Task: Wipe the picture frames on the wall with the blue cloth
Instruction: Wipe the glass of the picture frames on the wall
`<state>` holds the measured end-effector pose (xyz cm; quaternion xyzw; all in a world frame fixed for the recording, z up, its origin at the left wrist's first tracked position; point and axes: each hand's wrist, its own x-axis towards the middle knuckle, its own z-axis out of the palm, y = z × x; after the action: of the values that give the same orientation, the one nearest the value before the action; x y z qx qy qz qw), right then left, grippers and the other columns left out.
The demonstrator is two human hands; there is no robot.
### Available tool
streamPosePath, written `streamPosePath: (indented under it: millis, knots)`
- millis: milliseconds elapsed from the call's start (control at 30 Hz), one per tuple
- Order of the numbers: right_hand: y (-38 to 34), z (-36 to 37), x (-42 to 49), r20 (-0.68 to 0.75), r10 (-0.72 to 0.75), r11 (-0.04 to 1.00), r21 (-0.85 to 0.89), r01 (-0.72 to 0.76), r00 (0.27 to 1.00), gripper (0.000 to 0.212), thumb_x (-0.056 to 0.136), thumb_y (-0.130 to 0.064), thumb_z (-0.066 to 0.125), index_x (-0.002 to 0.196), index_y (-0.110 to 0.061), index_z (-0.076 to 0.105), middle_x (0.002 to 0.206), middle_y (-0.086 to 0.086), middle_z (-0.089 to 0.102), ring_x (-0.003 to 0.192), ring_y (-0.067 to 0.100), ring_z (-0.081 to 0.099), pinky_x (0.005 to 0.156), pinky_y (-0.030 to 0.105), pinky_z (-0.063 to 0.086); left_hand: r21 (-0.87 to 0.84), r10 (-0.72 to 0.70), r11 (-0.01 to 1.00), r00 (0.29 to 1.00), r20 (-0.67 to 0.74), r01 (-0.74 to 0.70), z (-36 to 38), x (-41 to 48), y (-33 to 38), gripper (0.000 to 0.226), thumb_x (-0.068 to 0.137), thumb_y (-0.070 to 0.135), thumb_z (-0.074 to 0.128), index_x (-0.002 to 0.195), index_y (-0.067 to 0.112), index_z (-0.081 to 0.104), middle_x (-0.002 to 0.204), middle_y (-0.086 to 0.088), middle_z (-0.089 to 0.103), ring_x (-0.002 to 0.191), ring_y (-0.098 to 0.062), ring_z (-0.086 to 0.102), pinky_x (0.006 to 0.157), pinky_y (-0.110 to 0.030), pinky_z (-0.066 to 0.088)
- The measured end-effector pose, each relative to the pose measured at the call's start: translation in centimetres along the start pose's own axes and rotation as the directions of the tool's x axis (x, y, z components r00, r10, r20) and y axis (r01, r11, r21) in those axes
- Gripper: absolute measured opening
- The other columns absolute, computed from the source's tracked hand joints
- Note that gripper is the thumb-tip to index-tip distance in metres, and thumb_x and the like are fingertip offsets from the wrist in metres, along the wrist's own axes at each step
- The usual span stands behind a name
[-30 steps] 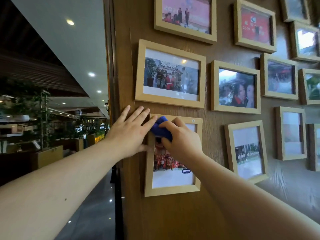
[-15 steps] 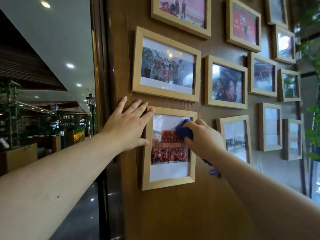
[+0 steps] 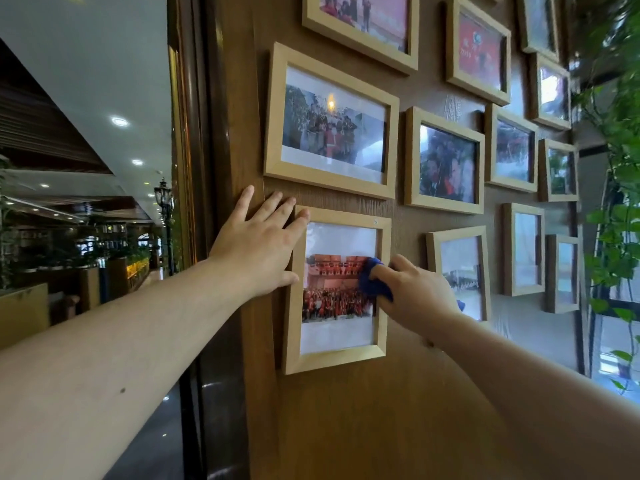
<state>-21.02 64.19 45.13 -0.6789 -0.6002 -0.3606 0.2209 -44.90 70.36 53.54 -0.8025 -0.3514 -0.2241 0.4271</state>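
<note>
Several light wooden picture frames hang on a brown wood wall. The lowest left one, an upright frame (image 3: 334, 360) with a red group photo, is under both hands. My left hand (image 3: 258, 247) lies flat with fingers spread against the frame's upper left edge and the wall. My right hand (image 3: 414, 297) presses a bunched blue cloth (image 3: 372, 284) against the glass at the frame's right side, about mid-height. A bit of cloth sticks out behind my right wrist.
A wide frame (image 3: 330, 124) hangs just above, further frames (image 3: 443, 161) to the right. The wall's left edge (image 3: 211, 202) borders a dark glossy column and an open hall. Green climbing plants (image 3: 620, 216) and a window stand at the far right.
My right hand slid the blue cloth from the frame's top left across and down to its right side. The left hand stayed at the frame's left edge. The view shifted left.
</note>
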Motion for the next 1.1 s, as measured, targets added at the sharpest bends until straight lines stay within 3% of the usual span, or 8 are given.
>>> streamPosePath:
  millis: [300,367,567,667,800,933,1100]
  knots:
    - [-6.5,-1.4,1.3,-0.105,-0.170,0.966,0.180,0.186,0.980,0.036,0.087,-0.035,0.056,0.121,-0.026,0.047,0.111,0.001,0.054,0.076,0.023,0.058,0.058,0.039,0.054,0.022,-0.019,1.000,1.000,-0.011,0.019,-0.1,-0.2,0.2,0.096,0.082,0.062,0.055,0.150,0.025,-0.002,0.162,-0.007,0.004,0.147,-0.024,-0.004,0.117,-0.056,-0.004]
    - [-5.6,-0.7,0.6,-0.072,-0.189,0.971,0.133,0.197,0.979,0.036,0.087,-0.034,0.056,0.120,-0.026,0.049,0.111,0.003,0.053,0.074,0.025,0.058,0.054,0.036,0.052,0.026,-0.012,1.000,1.000,-0.011,0.012,-0.1,-0.2,0.1,0.097,0.081,0.064,0.054,0.150,0.024,-0.001,0.162,-0.007,0.003,0.147,-0.024,-0.004,0.117,-0.056,-0.004]
    - [-2.2,0.6,-2.8,0.235,-0.166,0.979,-0.078,0.189,0.958,0.030,0.090,-0.033,0.048,0.120,-0.030,0.046,0.112,0.002,0.051,0.070,0.022,0.054,0.056,0.032,0.047,0.022,-0.012,1.000,1.000,-0.015,0.012,0.1,-0.2,0.1,0.098,0.081,0.064,0.054,0.150,0.023,-0.002,0.162,-0.007,0.003,0.147,-0.024,-0.005,0.116,-0.056,-0.007]
    - [-3.8,0.0,-2.7,0.235,-0.251,0.964,-0.025,0.264,0.939,0.032,0.090,-0.034,0.049,0.121,-0.031,0.044,0.112,0.001,0.051,0.071,0.020,0.053,0.057,0.032,0.047,0.017,-0.014,1.000,1.000,-0.011,0.014,0.1,-0.2,0.1,0.099,0.080,0.065,0.055,0.150,0.023,-0.001,0.162,-0.008,0.004,0.147,-0.024,-0.004,0.116,-0.056,-0.006]
    - [-7.3,0.3,-3.2,0.220,-0.427,0.904,0.121,0.410,0.877,0.035,0.090,-0.032,0.056,0.122,-0.028,0.046,0.116,0.004,0.051,0.083,0.025,0.059,0.065,0.042,0.054,0.018,-0.021,1.000,1.000,0.001,0.021,-0.1,-0.2,0.3,0.097,0.081,0.064,0.054,0.150,0.024,-0.002,0.162,-0.007,0.003,0.147,-0.024,-0.005,0.117,-0.056,-0.006]
    - [-5.6,1.2,-3.7,0.228,-0.351,0.936,0.115,0.333,0.908,0.032,0.089,-0.035,0.053,0.121,-0.030,0.049,0.112,0.003,0.053,0.079,0.024,0.059,0.063,0.041,0.054,0.011,-0.018,1.000,1.000,0.003,0.018,-0.2,-0.2,0.2,0.098,0.081,0.063,0.054,0.150,0.023,-0.002,0.162,-0.007,0.002,0.147,-0.023,-0.005,0.116,-0.056,-0.007]
    - [-2.3,0.5,-4.2,0.313,-0.181,0.973,-0.084,0.217,0.932,0.030,0.091,-0.033,0.048,0.120,-0.029,0.048,0.112,0.001,0.051,0.078,0.023,0.059,0.061,0.036,0.051,0.003,-0.015,1.000,1.000,-0.004,0.015,-0.1,-0.2,0.2,0.098,0.081,0.063,0.055,0.150,0.024,-0.002,0.162,-0.007,0.001,0.147,-0.023,-0.006,0.116,-0.056,-0.008]
